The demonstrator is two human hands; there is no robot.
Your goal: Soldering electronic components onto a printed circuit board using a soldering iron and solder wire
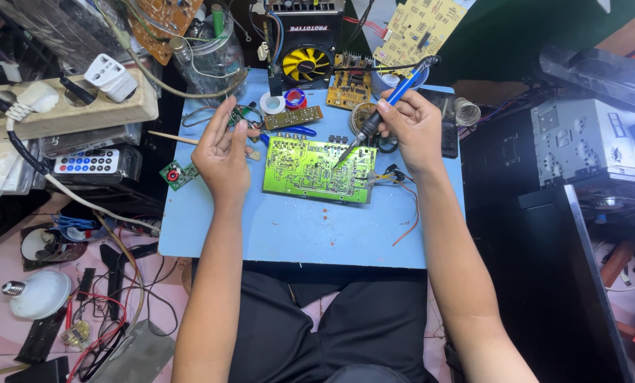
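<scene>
A green circuit board (310,171) lies solder-side up on a small blue table (289,234). My right hand (411,128) grips a blue-handled soldering iron (385,106), whose tip touches the board near its upper right. My left hand (222,150) hovers just left of the board, fingers pinched on what looks like a thin strand of solder wire, hard to make out. A thin wooden stick (172,137) lies behind that hand. Loose red and orange wires (406,195) trail from the board's right edge.
At the table's back stand a yellow fan unit (305,62), tape rolls (283,101), small boards (349,89) and a solder coil (466,111). A power strip (62,106) and a remote (87,162) sit left. A light bulb (37,292) and cables litter the floor.
</scene>
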